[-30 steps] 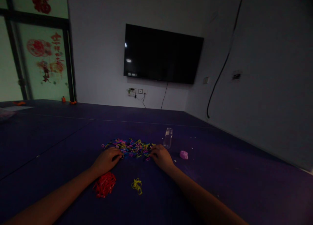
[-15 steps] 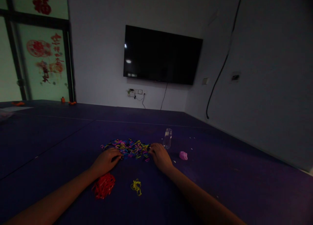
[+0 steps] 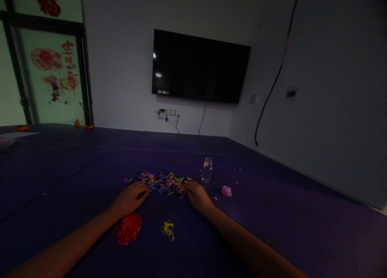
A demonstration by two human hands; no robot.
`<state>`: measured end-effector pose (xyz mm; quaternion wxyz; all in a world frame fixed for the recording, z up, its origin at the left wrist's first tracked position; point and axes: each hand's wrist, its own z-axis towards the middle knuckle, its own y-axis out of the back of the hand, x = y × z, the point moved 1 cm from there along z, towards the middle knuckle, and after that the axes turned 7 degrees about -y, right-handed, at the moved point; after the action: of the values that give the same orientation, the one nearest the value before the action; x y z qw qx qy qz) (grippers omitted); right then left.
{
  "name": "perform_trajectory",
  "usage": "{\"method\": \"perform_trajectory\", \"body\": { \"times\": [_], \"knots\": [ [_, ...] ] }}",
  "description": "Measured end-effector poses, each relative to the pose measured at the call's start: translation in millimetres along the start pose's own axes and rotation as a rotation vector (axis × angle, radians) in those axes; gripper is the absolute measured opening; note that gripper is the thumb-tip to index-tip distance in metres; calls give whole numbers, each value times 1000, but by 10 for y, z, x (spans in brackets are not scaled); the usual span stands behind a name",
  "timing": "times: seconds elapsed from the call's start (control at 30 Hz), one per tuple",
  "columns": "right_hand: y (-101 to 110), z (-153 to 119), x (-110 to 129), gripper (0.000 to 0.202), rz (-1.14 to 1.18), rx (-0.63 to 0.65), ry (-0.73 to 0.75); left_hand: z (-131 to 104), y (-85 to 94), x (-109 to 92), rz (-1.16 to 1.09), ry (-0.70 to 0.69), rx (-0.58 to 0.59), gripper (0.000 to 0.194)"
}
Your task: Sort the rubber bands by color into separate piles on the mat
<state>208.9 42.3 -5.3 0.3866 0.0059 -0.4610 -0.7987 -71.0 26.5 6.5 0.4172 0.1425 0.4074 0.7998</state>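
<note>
A loose pile of multicoloured bands [image 3: 165, 183] lies on the dark purple table [image 3: 193, 249]. My left hand [image 3: 132, 197] rests at the pile's left edge, thumb and fingertips brought together; what they pinch, if anything, is too small to name. At the right edge, my right hand [image 3: 197, 194] has its closed fingertips among the bands, and its grip is hidden. Red bands [image 3: 128, 229] form a heap beside my left wrist. A few yellow bands [image 3: 168, 230] lie between my forearms.
Beyond my right hand stands a clear bottle [image 3: 207, 170], with a crumpled pink item [image 3: 226, 191] to its right. Small white scraps lie nearby. A television [image 3: 201, 66] hangs on the wall, and small orange objects [image 3: 88, 127] sit at the table's far left.
My right hand has shifted slightly left and its fingers are drawn closer together at the pile. The left hand is nearly unchanged. The view has moved very slightly.
</note>
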Motion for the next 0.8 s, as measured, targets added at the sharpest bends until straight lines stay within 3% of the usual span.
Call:
{"method": "perform_trajectory", "body": {
  "times": [0.43,0.67,0.8],
  "knots": [
    [76,-1,89,19,-18,82,24,11,15,-20,3,12,6,21],
    [35,-7,71,18,60,143,129,9,18,-27,5,14,16,21],
    [31,-18,78,19,88,153,101,11,15,-20,0,15,29,21]
  ]
}}
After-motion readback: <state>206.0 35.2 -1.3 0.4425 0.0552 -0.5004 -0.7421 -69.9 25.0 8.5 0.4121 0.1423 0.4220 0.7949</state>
